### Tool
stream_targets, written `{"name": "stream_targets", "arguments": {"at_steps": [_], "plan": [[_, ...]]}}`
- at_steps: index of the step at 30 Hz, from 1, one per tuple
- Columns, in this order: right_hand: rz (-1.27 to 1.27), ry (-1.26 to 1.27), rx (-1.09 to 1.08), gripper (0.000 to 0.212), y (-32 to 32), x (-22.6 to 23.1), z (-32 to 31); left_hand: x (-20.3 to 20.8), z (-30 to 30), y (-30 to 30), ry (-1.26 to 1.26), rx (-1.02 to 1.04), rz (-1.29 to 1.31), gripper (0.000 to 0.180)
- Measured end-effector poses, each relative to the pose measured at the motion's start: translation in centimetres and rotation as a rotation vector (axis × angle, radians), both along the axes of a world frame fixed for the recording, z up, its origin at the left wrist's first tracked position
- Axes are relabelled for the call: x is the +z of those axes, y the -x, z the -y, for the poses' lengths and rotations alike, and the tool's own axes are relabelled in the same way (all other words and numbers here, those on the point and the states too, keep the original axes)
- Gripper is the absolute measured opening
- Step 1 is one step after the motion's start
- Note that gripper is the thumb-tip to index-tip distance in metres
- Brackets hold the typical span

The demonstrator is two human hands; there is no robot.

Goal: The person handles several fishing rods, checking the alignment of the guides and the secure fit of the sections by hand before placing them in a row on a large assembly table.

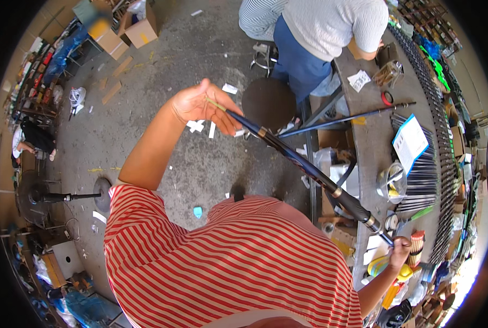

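A dark blue and black fishing rod (304, 164) slants across in front of my striped shirt, from upper left to lower right. At its far end, my left hand (208, 106) is palm up, fingers loosely curled round the thin yellow-green piece (216, 104) sticking out of the rod. The thumb stands away from it. My right hand (400, 251) is closed on the rod's butt end, below the black grip (353, 206), over the workbench edge. Another blue rod (347, 118) lies on the workbench (367, 147), its end jutting past the edge.
A round dark stool (269, 104) stands ahead, beside a person in a grey top (331, 27) at the bench. On the bench are a blue-edged sheet (410, 143), a clear tub (391, 180) and rows of dark rods (418, 186). Cardboard boxes (140, 30) sit far left.
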State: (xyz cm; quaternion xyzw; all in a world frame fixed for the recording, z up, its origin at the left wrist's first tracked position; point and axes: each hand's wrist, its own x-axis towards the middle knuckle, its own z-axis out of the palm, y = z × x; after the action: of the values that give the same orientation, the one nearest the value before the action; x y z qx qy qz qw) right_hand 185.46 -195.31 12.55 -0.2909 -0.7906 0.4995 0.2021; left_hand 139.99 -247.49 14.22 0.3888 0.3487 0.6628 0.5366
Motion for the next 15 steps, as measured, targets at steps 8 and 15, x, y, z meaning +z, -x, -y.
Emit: {"name": "stream_targets", "arguments": {"at_steps": [8, 15], "plan": [[0.031, -0.313, -0.087, 0.027, -3.6, 7.6, -8.2, -4.0, -3.7, -4.3, 0.321, -0.245, -0.001, 0.067], [-0.014, 0.001, -0.226, 0.036, 4.9, 22.2, -5.6, -7.5, -8.4, -8.5, 0.363, -0.294, 0.068, 0.035]]}}
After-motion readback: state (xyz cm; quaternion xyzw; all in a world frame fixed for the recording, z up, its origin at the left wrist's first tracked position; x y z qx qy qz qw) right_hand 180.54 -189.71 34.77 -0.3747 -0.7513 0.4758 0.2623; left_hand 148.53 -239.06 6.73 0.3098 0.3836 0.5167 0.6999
